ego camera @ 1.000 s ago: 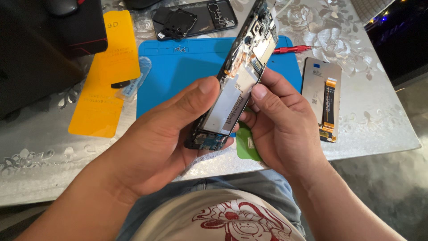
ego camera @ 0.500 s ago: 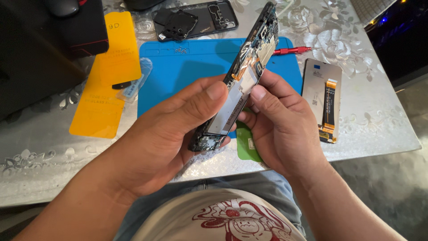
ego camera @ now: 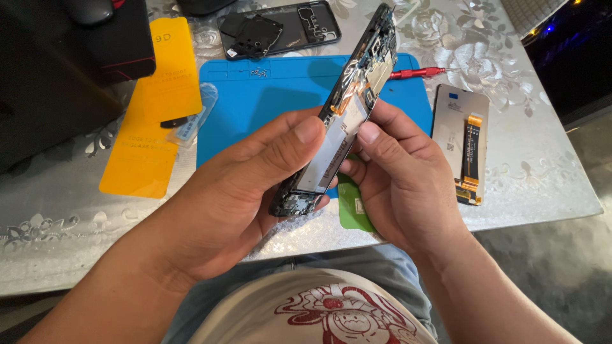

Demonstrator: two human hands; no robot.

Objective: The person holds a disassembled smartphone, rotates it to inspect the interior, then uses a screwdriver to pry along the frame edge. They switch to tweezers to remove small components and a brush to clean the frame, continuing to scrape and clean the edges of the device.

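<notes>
Desk point(ego camera: 548, 172) covered with a glossy, silver-grey floral cloth, catching bright reflections. Grey speckled floor point(ego camera: 567, 267) at lower right. Dark area with small blue and orange lights point(ego camera: 554, 28) beyond the upper right corner.

Phone repair bench, small-shop or home setup. Counter point(ego camera: 548, 172) under a flower-patterned cover carries a blue repair mat point(ego camera: 268, 102), a red screwdriver point(ego camera: 417, 72), a detached screen panel with flex cable point(ego camera: 460, 150), a black back cover point(ego camera: 280, 28) and yellow screen-protector packets point(ego camera: 150, 114). Opened phone point(ego camera: 344, 121) shows its circuit boards.
</notes>
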